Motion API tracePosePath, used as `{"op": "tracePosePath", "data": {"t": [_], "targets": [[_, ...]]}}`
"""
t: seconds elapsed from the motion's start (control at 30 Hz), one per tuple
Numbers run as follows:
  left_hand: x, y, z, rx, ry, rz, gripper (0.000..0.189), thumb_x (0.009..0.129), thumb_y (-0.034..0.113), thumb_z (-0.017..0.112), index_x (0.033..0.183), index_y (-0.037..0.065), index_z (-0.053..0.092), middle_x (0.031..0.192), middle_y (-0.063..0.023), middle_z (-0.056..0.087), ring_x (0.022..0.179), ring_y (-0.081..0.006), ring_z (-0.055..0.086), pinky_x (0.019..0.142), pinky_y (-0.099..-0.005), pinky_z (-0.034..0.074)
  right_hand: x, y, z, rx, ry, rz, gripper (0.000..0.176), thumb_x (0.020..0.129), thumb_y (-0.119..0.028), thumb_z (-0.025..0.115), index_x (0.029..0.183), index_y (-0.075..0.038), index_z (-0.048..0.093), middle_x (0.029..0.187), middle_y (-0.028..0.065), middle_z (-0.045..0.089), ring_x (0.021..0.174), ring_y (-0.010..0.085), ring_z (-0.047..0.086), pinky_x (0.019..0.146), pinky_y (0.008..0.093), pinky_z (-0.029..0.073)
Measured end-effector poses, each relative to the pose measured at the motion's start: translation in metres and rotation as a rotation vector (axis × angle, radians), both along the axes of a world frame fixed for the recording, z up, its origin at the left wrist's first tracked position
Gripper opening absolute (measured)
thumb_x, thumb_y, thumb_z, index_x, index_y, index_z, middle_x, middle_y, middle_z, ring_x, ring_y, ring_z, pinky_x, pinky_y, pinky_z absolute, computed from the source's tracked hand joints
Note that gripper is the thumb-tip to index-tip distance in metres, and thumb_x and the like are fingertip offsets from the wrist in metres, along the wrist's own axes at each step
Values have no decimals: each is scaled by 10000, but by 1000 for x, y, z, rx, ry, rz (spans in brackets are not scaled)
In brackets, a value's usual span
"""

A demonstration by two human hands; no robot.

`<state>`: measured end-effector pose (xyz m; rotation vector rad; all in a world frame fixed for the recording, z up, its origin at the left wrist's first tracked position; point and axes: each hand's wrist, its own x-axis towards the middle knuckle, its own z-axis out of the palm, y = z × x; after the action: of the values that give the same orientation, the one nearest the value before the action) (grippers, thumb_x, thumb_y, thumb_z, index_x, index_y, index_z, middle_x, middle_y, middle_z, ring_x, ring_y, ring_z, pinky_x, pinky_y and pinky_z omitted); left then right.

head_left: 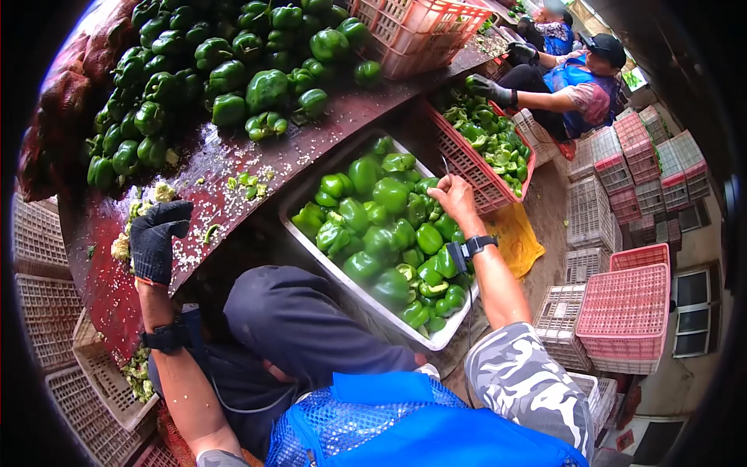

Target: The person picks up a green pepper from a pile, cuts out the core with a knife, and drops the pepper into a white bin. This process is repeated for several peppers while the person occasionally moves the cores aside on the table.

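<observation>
My left hand [161, 241], in a dark knitted glove, is over the edge of the red table [198, 268]. Its fingers are curled in, and whatever they may hold is hidden. Pale pepper cores [120, 247] lie close beside it. Bare and closed, my right hand [457, 201] grips a small knife [446, 165], whose thin blade points up from the fingers. That hand is above the far right side of a white tub [354, 292] filled with green bell peppers [391, 194], some of them cut open.
A large heap of green peppers [267, 89] covers the table's far side, near a red crate [420, 27]. Another red crate [482, 198] holds cut peppers beside a seated co-worker [580, 82]. Stacked crates [622, 311] line the right; more crates [43, 311] stand left.
</observation>
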<state>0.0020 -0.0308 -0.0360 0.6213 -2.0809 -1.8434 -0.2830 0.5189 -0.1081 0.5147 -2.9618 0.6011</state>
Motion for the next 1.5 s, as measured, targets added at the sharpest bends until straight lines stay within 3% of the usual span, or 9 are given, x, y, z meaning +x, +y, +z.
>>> {"op": "tracePosePath", "data": {"t": [0.1,0.2,0.6,0.83,1.07,1.13,1.27,1.33,1.5], "targets": [[-1,3,-5,12,34,-7,334,772,-25,588,1068,-34,744,932,-105,751,786,-158,682,706,-282,541,7,1,7,-59,-98,-57,526,770,-296,841,1180,-2,690,795,82,666,725,194,635,712,361,539],[-2,16,13,-117,-45,-37,343,772,-42,548,1056,-40,740,926,-110,751,772,-168,691,700,-287,555,4,3,2,-36,-161,-63,534,780,-302,833,1070,114,668,1056,211,737,876,220,723,793,363,565],[-4,19,19,69,2,6,274,800,-44,600,1036,-35,741,981,-120,755,861,-173,706,790,-287,581,11,6,-30,-86,-75,-46,462,780,-341,791,956,79,715,725,188,662,673,212,645,667,381,512],[10,12,32,72,47,55,273,789,-29,597,1012,-32,754,945,-123,762,790,-168,715,731,-280,586,17,-4,24,54,36,-8,572,768,-331,810,1179,45,681,886,172,709,806,261,693,743,377,552],[11,5,36,153,122,111,279,788,-73,609,1026,-33,748,981,-125,758,857,-169,716,764,-287,595,17,-225,109,-243,175,495,483,807,-314,807,1145,10,688,931,145,666,671,220,626,663,352,534],[10,7,38,178,130,131,278,788,-74,614,1026,-28,749,981,-123,758,856,-170,718,763,-289,598,2,-289,106,-241,389,723,493,790,-325,814,1153,-18,683,1041,171,680,902,307,668,802,388,556],[11,9,45,127,116,142,274,798,-78,603,1023,-23,751,968,-118,759,832,-159,717,730,-290,602,9,-396,99,-48,503,760,583,735,-381,832,1212,-123,617,1144,106,619,1057,297,631,832,406,566],[9,8,45,111,100,164,255,779,-74,657,1000,-5,764,940,-102,765,798,-146,713,711,-276,592,20,-433,100,238,453,707,625,704,-345,846,1209,-84,586,1138,99,605,1072,298,604,844,417,546],[10,7,45,82,98,172,258,735,-51,740,982,14,776,878,-85,765,732,-125,691,673,-272,572,12,-473,73,328,543,595,562,694,-295,838,1131,-53,582,1104,125,583,1059,302,588,855,428,543]]}}
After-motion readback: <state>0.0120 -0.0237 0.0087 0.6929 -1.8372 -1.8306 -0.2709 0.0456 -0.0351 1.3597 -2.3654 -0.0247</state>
